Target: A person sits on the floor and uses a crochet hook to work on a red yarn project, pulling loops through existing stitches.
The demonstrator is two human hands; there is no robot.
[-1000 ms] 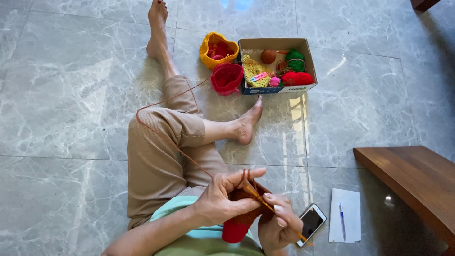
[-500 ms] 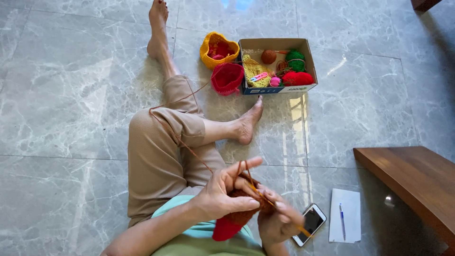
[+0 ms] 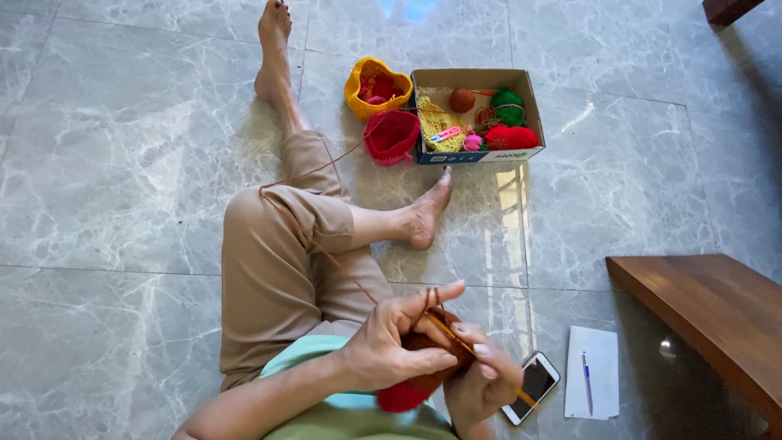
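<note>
Gripping a red crocheted piece (image 3: 415, 383) between them, both hands sit low over the lap: the left hand (image 3: 389, 346) closes its thumb and fingers around the piece, with its forefinger stretched out and a strand of red yarn (image 3: 342, 265) looped over it; the right hand (image 3: 482, 383) pinches a yellow crochet hook (image 3: 456, 338) just beside. From the grip the yarn runs away over the knee to a red basket (image 3: 391, 135) beside a cardboard box (image 3: 476, 155), well apart. Just right of the right hand lie a phone (image 3: 531, 387), paper (image 3: 593, 383) and pen (image 3: 586, 376)
</note>
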